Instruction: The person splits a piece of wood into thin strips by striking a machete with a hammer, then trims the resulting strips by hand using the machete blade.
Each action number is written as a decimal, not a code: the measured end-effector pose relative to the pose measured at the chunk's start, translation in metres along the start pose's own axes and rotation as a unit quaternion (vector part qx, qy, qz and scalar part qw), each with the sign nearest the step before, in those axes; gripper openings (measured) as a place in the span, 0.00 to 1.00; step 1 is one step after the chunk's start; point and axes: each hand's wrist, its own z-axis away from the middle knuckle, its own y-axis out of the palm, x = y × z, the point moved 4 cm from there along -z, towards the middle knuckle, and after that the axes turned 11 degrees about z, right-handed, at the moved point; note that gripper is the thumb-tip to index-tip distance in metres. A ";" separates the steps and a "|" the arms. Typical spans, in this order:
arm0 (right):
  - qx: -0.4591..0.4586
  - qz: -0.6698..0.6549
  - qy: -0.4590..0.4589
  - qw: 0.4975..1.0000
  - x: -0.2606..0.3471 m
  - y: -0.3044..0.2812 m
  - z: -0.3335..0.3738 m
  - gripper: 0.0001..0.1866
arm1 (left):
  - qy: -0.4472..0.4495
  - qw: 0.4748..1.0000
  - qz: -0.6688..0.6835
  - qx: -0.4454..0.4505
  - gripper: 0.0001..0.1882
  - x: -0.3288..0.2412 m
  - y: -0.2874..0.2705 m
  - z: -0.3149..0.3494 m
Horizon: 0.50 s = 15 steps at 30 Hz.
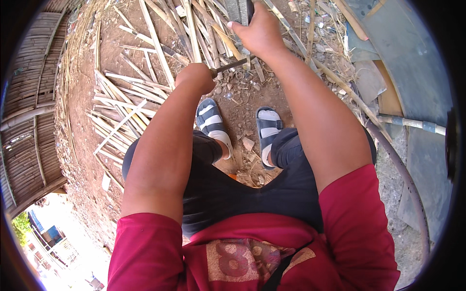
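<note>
My left hand [195, 78] is closed round the handle end of a narrow dark metal tool [233, 65]. Its thin shaft slants up and to the right, ending near my right wrist; whether it is a knife or a file I cannot tell. Farther out, my right hand [260, 34] grips a grey, flat-faced object with a dark edge [239, 11] at the top rim of the picture. The thumb lies out along its side, and the rest of that object is cut off. Both hands are held out over the ground, beyond my sandalled feet.
Split bamboo strips [128, 104] lie heaped on the dirt at the left, with more sticks [194, 29] ahead. A woven bamboo wall [31, 97] stands far left. Grey sheets [427, 72], a striped pole [412, 124] and a curved dark pipe [400, 169] are at right.
</note>
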 end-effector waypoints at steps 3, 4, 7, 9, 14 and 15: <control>-0.017 0.035 -0.023 0.999 0.001 -0.001 0.002 0.21 | -0.005 1.000 -0.009 -0.005 0.20 0.004 0.001 -0.003; -0.038 0.047 -0.052 0.997 0.003 -0.003 0.004 0.21 | -0.003 1.000 -0.013 -0.011 0.19 0.004 -0.002 -0.003; -0.060 0.013 -0.060 0.996 0.033 -0.037 0.007 0.19 | -0.005 0.999 -0.020 -0.025 0.18 0.005 -0.021 0.005; -0.092 -0.040 -0.091 0.991 0.050 -0.061 -0.008 0.19 | 0.019 0.999 -0.026 -0.038 0.17 0.001 -0.045 0.017; -0.108 -0.030 -0.095 0.989 0.094 -0.096 -0.008 0.20 | 0.020 0.997 -0.028 -0.069 0.18 -0.005 -0.080 0.059; -0.113 -0.042 -0.103 0.987 0.093 -0.092 -0.006 0.20 | 0.009 0.997 -0.031 -0.067 0.17 -0.002 -0.086 0.067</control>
